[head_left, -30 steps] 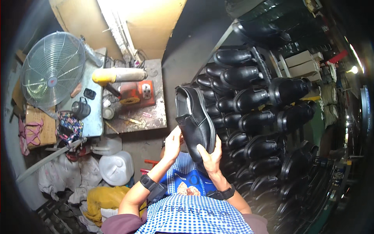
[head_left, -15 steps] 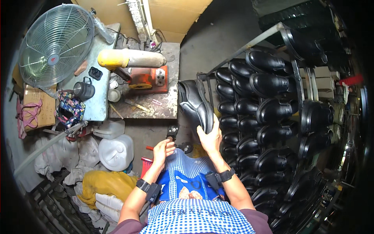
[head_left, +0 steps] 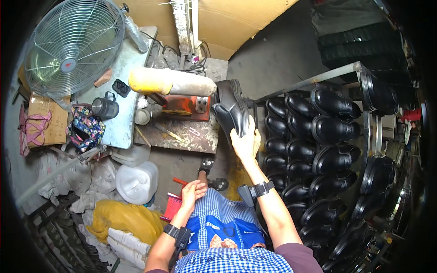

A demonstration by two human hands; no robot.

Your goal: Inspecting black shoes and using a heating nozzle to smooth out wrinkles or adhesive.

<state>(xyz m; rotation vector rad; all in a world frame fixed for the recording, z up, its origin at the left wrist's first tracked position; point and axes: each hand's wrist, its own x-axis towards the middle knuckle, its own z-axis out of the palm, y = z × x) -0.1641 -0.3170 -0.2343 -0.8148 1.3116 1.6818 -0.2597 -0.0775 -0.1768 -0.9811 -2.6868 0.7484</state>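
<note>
Shoe (head_left: 231,111) in hand is the state of things: a black leather shoe, held up at arm's length by the right hand (head_left: 246,141), whose fingers wrap its heel end from below while the toe points away, up toward the padded roller (head_left: 172,82) of the orange bench machine (head_left: 182,105) just beyond the fingertips. The left hand (head_left: 193,191) holds nothing; it lies loosely closed on the blue checked apron (head_left: 218,223) over the knee, well below and to the left of the shoe. To the right of the raised hand, close by, stands a metal rack (head_left: 318,77) filled with rows of similar black shoes. By the look of it the step is bringing the shoe to the machine or carrying it past, between bench and rack; which way, I cannot tell. Any next move asks for a firm one-handed hold, since the shoe hangs unsupported out there, or the idle hand coming up to steady it.
</note>
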